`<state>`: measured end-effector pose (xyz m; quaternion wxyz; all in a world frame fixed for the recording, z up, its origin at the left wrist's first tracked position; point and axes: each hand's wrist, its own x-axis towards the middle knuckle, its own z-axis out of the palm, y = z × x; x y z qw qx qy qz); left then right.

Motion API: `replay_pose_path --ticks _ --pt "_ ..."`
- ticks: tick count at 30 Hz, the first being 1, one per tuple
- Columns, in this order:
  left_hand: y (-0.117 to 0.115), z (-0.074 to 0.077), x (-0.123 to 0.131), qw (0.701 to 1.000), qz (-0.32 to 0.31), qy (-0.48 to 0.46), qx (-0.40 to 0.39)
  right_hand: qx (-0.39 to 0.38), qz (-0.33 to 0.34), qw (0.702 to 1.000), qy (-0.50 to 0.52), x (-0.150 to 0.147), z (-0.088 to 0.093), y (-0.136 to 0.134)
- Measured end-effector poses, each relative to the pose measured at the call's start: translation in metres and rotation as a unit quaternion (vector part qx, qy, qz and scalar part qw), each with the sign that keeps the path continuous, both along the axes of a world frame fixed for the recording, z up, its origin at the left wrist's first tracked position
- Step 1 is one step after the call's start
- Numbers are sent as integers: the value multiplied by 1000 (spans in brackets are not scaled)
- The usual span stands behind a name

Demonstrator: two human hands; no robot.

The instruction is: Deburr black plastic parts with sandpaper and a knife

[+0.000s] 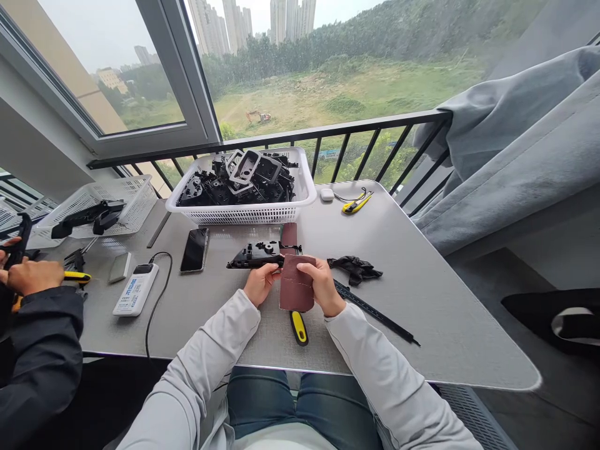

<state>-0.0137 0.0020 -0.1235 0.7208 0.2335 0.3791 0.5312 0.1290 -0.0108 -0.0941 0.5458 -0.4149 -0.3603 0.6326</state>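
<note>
The person's left hand is closed on a black moulded plastic part, holding it low over the table. The right hand wraps a folded sheet of maroon sandpaper against the part's end. A second sandpaper strip lies just beyond. Below the hands rests a yellow-and-black tool handle; to the right lie a black glove and a black ruler. Ahead, a white plastic basket holds more black parts. At far left, a co-worker's hand grips a dark piece.
</note>
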Motion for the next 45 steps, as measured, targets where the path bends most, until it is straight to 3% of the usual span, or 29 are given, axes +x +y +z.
replay_pose_path --ticks 9,19,23,28,32,38,45 --pt "-5 -1 3 996 2 17 87 30 55 990 -129 -1 -1 -1" --pt "-9 -4 -2 983 -4 116 142 15 62 984 -165 -2 -2 1" --pt "-10 -5 -1 989 -14 94 114 20 55 988 -142 -1 0 1" --pt "-7 -12 0 987 -6 92 135 9 60 987 -152 -2 -1 1" --pt "-6 -6 0 991 -10 53 119 -15 47 995 -91 1 4 1" --pt "-2 0 0 999 6 24 35 -62 14 997 32 9 11 6" --pt "-3 5 -3 1000 -15 6 22 -120 -6 991 64 14 5 8"
